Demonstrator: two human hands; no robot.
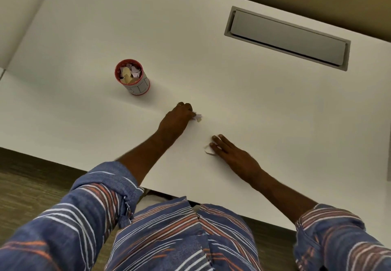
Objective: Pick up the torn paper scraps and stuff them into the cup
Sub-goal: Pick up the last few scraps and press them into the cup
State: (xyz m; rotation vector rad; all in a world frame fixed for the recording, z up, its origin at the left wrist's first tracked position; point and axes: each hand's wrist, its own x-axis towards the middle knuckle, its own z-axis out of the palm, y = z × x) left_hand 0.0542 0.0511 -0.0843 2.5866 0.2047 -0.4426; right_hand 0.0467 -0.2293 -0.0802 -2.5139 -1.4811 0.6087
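The left hand [176, 116] had its fingers closed on crumpled paper scraps [197, 117] near the cup [132, 77]. The right hand [230, 152] lay on the desk [232, 93], fingers spread flat, touching another scrap [208, 150]

Your white table [232, 84] is carrying a cup [132, 77] far left and a scrap [208, 150] lying near center.

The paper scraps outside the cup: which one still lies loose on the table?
The thin curled scrap at the right hand; the left hand grips the other.
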